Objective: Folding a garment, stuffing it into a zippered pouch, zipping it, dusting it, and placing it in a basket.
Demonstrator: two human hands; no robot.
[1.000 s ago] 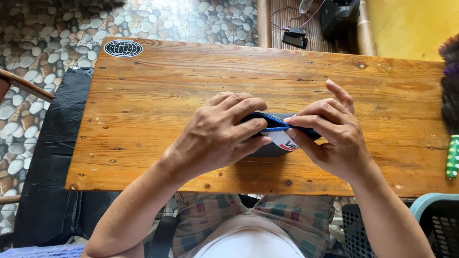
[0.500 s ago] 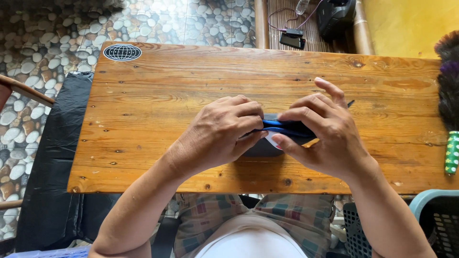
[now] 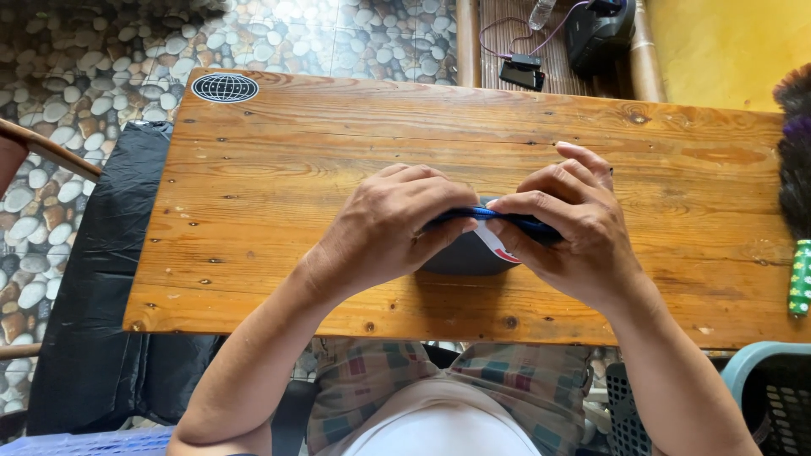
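Both of my hands grip a thin, flat blue object (image 3: 486,221) with a white and red patch on its underside, held just above the wooden table (image 3: 279,169). My left hand (image 3: 384,228) pinches its left end with curled fingers. My right hand (image 3: 574,228) pinches the right end, its index finger lifted. A dark shadow lies on the table under the object. Most of the blue object is hidden by my fingers.
A round globe sticker (image 3: 225,87) marks the table's far left corner. A black sheet (image 3: 93,279) hangs at the left. A dark feathery item (image 3: 794,143) and a green dotted strip (image 3: 800,279) sit at the right edge. A teal basket (image 3: 773,380) stands lower right.
The blue object has tilted nearly edge-on, so less of its face shows. Both hands have closed in tighter around it and stayed at the same spot on the table.
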